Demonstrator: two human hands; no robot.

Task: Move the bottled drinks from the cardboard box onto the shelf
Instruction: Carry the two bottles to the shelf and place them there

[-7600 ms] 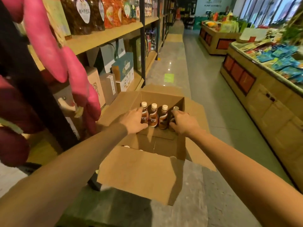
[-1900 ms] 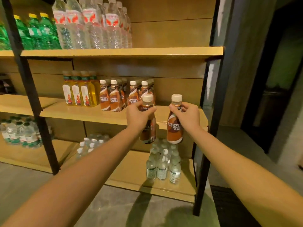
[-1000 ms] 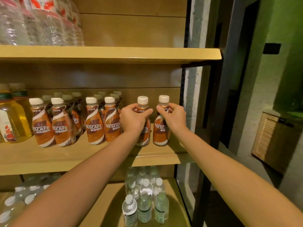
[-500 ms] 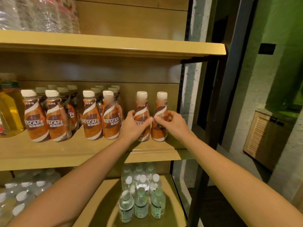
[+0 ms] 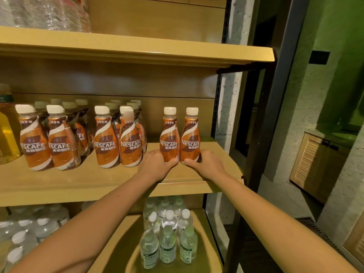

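Two brown Nescafe coffee bottles with white caps stand upright side by side on the middle wooden shelf (image 5: 216,152), near its right end. My left hand (image 5: 155,164) wraps the base of the left bottle (image 5: 169,134). My right hand (image 5: 202,164) wraps the base of the right bottle (image 5: 190,134). Both bottles rest on the shelf board and touch each other. Several more Nescafe bottles (image 5: 118,138) stand in rows to the left. The cardboard box is out of view.
Yellow drink bottles (image 5: 6,134) stand at the far left of the same shelf. Small water bottles (image 5: 167,243) fill the lower shelf, large water bottles (image 5: 49,12) the top one. A black upright post (image 5: 218,107) ends the shelf; a grey wall and louvred cabinet (image 5: 315,166) lie right.
Both hands have slid down from the bottles' waists to their bases. The two bottles now stand on the shelf, set a little further back.
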